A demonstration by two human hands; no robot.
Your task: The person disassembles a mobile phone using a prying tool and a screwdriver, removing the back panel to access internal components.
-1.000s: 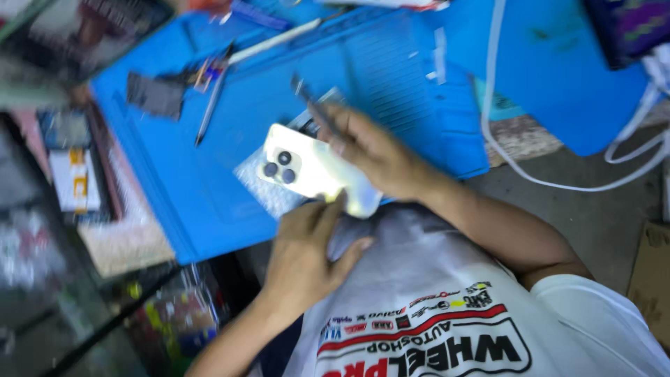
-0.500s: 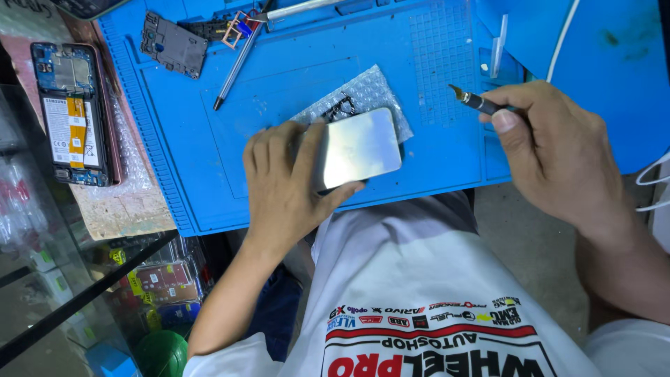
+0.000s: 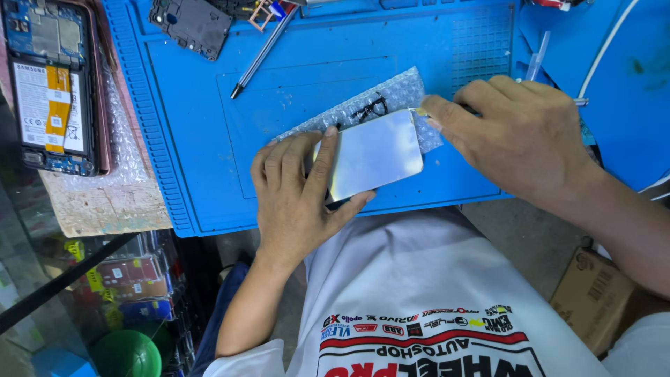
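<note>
Both hands are on the phone now: the left hand (image 3: 296, 202) clamps the silvery phone (image 3: 375, 155) by its near edge, glass side up, while the right hand (image 3: 520, 136), which half a second ago hovered apart with a thin metal tool, has come in and pinches that tool against the phone's far corner. The phone lies over a sheet of bubble wrap (image 3: 391, 98) on the blue mat (image 3: 209, 139) covering the tabletop, so prying looks under way; an opened phone (image 3: 52, 84) lies well off to the left.
</note>
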